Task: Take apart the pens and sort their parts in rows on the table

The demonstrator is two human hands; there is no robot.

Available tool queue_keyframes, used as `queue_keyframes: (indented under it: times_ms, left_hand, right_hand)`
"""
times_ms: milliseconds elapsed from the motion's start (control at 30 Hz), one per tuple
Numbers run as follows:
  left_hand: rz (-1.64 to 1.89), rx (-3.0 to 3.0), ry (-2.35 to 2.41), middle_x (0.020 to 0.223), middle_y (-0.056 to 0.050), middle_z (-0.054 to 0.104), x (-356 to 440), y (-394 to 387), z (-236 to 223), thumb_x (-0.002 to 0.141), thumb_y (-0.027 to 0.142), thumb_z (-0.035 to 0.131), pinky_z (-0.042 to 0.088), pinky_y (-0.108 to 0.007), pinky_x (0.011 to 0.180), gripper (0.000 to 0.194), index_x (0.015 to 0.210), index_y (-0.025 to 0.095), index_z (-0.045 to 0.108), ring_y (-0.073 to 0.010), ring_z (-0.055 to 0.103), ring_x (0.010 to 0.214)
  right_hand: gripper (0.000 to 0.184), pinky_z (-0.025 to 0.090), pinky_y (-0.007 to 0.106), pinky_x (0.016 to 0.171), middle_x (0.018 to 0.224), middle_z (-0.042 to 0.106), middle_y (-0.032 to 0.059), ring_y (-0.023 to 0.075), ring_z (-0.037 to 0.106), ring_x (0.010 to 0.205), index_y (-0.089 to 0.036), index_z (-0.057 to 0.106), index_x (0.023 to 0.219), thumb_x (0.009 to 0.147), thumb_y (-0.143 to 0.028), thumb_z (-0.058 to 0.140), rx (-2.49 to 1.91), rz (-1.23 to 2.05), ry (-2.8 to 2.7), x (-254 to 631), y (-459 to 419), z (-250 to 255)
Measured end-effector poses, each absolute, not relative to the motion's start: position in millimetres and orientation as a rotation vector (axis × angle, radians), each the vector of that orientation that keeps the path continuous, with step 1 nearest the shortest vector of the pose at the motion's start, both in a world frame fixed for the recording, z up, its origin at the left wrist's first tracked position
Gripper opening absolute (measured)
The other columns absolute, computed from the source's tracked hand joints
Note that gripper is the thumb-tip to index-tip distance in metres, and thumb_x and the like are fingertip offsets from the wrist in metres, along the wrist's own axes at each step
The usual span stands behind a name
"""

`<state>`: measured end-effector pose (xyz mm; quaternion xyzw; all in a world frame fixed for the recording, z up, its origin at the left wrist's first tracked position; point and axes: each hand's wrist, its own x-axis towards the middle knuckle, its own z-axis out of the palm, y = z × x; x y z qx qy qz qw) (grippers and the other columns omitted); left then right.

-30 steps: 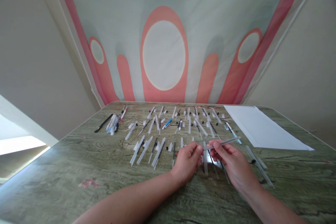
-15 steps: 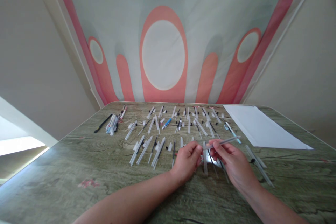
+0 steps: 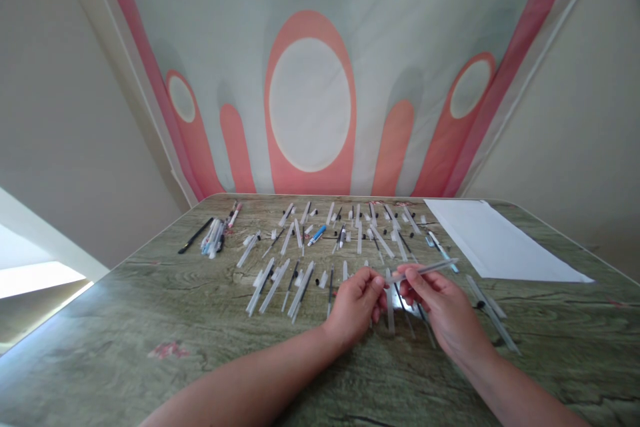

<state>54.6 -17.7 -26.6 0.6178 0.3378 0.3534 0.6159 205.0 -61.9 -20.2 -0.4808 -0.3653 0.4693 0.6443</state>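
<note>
So the clear pen tube [image 3: 433, 267] is up in the air, spanning both grips, its far end poking out past the right one. Right grip [image 3: 445, 307] has it pinched thumb-to-fingers around the middle; left grip [image 3: 356, 300] is clamped at the near end, though the fingers hide exactly how. My worry: it's skinny and looks slick, so a hard twist or uneven pull might make it slip or bend. If dropped, it'd hit the dark refill [image 3: 405, 310] below, between the grips. Right of the right grip, a small black plug [image 3: 480, 305] on the counter [image 3: 100, 333] could roll if a wrist bumps it.
</note>
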Motion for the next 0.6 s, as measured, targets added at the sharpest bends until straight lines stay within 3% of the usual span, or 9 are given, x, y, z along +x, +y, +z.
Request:
queue_keyframes:
  times_ms: [400,600]
  left_hand:
    - [0.787,1.385,0.73,0.065,0.001,0.057,52.3,-13.2,-18.3,0.081,0.038,0.055,0.035,-0.017,0.043,0.025,0.092,0.015,0.053,-0.0055,0.048,0.043]
    - [0.818,1.497,0.811,0.059,0.002,0.053,52.2,-11.5,-23.4,0.081,0.041,0.053,0.036,-0.018,0.043,0.027,0.082,0.014,0.054,-0.0061,0.046,0.042]
  right_hand:
    - [0.026,0.039,0.024,0.054,0.066,0.061,0.0012,0.0123,0.05,0.059,-0.016,0.066,0.092,0.079,-0.038,0.064,-1.081,1.054,-0.846,206.5,-61.5,-18.2]
    - [0.025,0.04,0.024,0.054,0.067,0.062,0.0012,0.0124,0.05,0.059,-0.017,0.066,0.092,0.079,-0.038,0.064,-1.075,1.058,-0.854,206.3,-61.9,-19.6]
